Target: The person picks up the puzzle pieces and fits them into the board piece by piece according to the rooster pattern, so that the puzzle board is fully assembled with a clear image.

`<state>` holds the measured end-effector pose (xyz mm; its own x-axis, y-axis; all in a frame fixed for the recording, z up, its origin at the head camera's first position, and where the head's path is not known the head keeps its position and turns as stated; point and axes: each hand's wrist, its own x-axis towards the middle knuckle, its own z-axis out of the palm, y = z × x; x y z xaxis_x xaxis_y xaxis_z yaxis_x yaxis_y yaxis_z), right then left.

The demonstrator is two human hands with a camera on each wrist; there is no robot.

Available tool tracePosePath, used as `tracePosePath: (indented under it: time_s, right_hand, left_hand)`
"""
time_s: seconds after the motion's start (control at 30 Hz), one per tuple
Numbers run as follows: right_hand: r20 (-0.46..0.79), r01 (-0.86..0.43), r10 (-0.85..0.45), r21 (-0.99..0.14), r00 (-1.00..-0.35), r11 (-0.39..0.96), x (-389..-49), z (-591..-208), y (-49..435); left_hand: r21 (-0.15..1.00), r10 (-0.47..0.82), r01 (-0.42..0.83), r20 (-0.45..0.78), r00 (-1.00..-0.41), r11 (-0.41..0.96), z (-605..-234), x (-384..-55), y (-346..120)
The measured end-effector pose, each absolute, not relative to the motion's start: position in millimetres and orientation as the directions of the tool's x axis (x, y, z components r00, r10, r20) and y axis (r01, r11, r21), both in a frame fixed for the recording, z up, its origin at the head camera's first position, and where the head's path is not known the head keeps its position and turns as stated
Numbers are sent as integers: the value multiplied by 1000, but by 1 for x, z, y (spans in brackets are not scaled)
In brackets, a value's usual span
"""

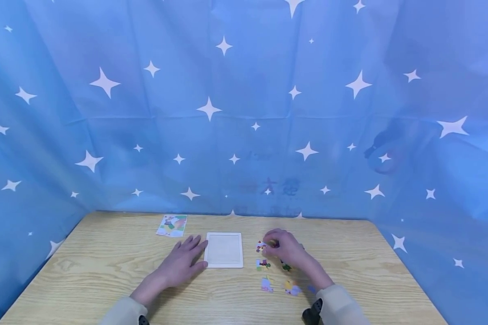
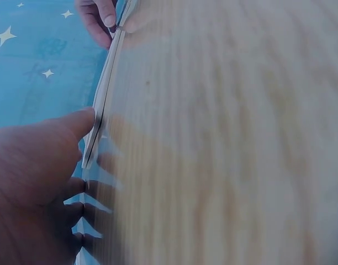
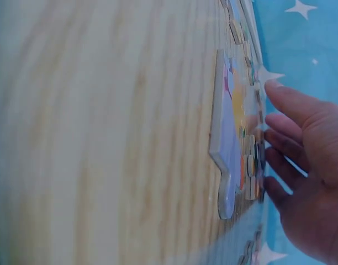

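Note:
A square white tray with a raised rim (image 1: 207, 250) lies flat on the table. My left hand (image 1: 179, 264) rests with spread fingers at its left side, thumb and fingertips at the rim; in the left wrist view the thumb meets the tray's edge (image 2: 103, 99). Over a group of jigsaw pieces to the right is my right hand (image 1: 286, 247), thumb and forefinger apart around a piece with red spots (image 1: 260, 246). Its fingers are loosely bent in the right wrist view. A green and red piece (image 1: 263, 265) and a lilac piece (image 1: 266, 285) lie nearer me. The hand partly hides other pieces.
A colourful picture card (image 1: 172, 225) lies at the back left of the wooden table (image 1: 105, 262). A yellow and lilac piece (image 1: 292, 288) and a blue piece (image 1: 311, 289) lie near the right forearm. A blue star-patterned curtain (image 1: 244, 81) stands behind the table.

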<state>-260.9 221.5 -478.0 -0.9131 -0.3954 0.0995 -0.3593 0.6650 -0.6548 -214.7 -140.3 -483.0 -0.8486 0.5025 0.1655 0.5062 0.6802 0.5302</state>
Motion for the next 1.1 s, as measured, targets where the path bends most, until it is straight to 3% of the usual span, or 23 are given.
tracePosePath:
  time_s: [0.37,0.67,1.1]
  right_hand:
    - [111,-401,-437,-639,-893,657,-264,-477,222]
    - [99,-362,-402,-662,-910,656,-265,-481,220]
    - [95,-336,-374,-676,-923,656,-268,-482,213]
  left_hand:
    - [518,501,506,164,-850,690,-487,-216,-139]
    - [537,494,478,127,-860,695,-484,-216,-140]
    - [503,511,545,219,-831,671,-494,-219,-142]
